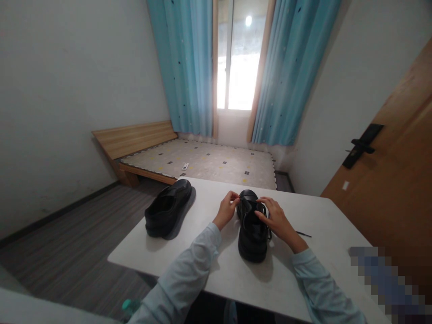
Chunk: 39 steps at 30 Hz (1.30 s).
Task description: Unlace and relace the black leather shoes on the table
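Note:
A black lace-up shoe [252, 247] stands on the white table [216, 279], toe pointing away from me. My left hand [228, 209] is at its left side near the toe, thumb and fingertips pinched together on what looks like the shoelace; the pinched part is very small. On the other side, my right hand [275, 219] grips the shoe's upper, with the thumb at the opening and the fingers by the eyelets. Dark lace loops hang down the right side below that hand. To the left sits a second black shoe [165, 211], apart from both hands.
A thin dark stick-like item [303, 234] lies right of my right wrist. Beyond the table is a bed [216, 157] with a small white device [185, 166] on it. A wooden door [388, 180] stands at the right, and a green-capped object [130, 307] is low at the left.

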Motion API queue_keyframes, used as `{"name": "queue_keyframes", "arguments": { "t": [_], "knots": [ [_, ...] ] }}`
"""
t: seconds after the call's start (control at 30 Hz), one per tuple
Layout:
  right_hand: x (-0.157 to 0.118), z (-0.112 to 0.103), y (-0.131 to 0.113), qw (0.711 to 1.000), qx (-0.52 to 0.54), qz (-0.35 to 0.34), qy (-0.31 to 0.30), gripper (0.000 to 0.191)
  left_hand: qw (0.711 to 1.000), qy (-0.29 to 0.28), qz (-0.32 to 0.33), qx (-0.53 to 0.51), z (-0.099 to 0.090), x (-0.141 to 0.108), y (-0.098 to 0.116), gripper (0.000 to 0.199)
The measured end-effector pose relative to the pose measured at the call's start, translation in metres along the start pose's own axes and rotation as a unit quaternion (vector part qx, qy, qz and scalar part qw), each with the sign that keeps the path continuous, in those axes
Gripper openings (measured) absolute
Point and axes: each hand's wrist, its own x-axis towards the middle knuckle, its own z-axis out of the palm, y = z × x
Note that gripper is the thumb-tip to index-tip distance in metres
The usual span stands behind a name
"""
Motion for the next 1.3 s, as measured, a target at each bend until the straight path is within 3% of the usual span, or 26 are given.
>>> {"name": "queue_keyframes", "arguments": {
  "t": [0.27,0.53,0.67,0.83,1.0,1.3],
  "knots": [
    [0.0,-0.001,-0.001,1.0,0.0,0.0,0.003,0.035,0.987,0.009,-0.062,-0.148,-0.002,0.0,0.008,0.005],
    [-0.001,-0.002,0.0,1.0,0.001,0.005,-0.003,0.036,0.986,-0.002,-0.066,-0.15,-0.008,-0.002,0.018,0.01],
    [-0.001,-0.001,0.003,1.0,0.001,0.003,0.0,0.036,0.989,0.019,-0.059,-0.137,-0.013,0.002,0.016,0.014],
    [-0.002,0.0,0.006,1.0,0.007,0.002,-0.003,0.035,0.996,0.03,-0.018,-0.079,-0.022,0.008,0.013,0.015],
    [-0.002,-0.002,0.004,1.0,0.006,0.011,-0.004,0.036,0.996,-0.068,0.01,0.05,-0.029,0.005,0.02,0.014],
    [-0.001,-0.002,0.002,1.0,0.008,0.009,-0.004,0.036,0.947,-0.125,0.083,0.284,-0.035,0.002,0.016,0.016]
  ]
}}
